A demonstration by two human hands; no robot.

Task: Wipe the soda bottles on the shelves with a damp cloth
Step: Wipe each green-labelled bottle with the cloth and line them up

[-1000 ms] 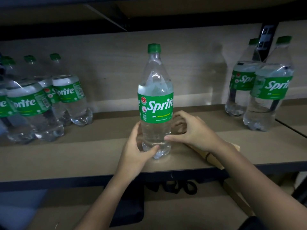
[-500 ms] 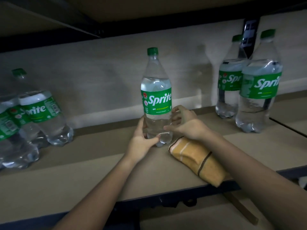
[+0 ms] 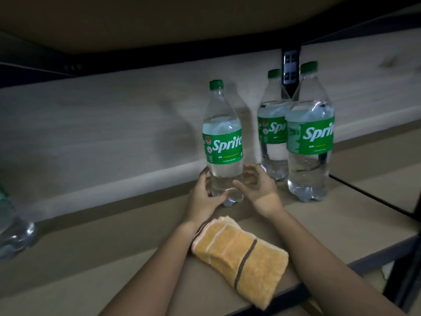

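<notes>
A clear Sprite bottle (image 3: 222, 144) with a green cap and label stands upright toward the back of the wooden shelf (image 3: 102, 258). My left hand (image 3: 202, 199) grips its base from the left, thumb across the front. On the right side of the base, my right hand (image 3: 257, 190) curls its fingers round the bottle, thumb pointing at the front. A folded orange cloth (image 3: 241, 254) with a dark stripe lies on the shelf near the front edge, between my forearms, with neither hand on it.
Two more Sprite bottles (image 3: 272, 133) (image 3: 309, 137) stand close to the right of the held one. Another bottle (image 3: 13, 229) is cut off at the far left. A dark metal upright (image 3: 290, 65) rises behind them and an upper shelf hangs overhead.
Both hands have slid the bottle back and to the right, close to the two right-hand bottles. The cloth now lies uncovered near the shelf's front edge.
</notes>
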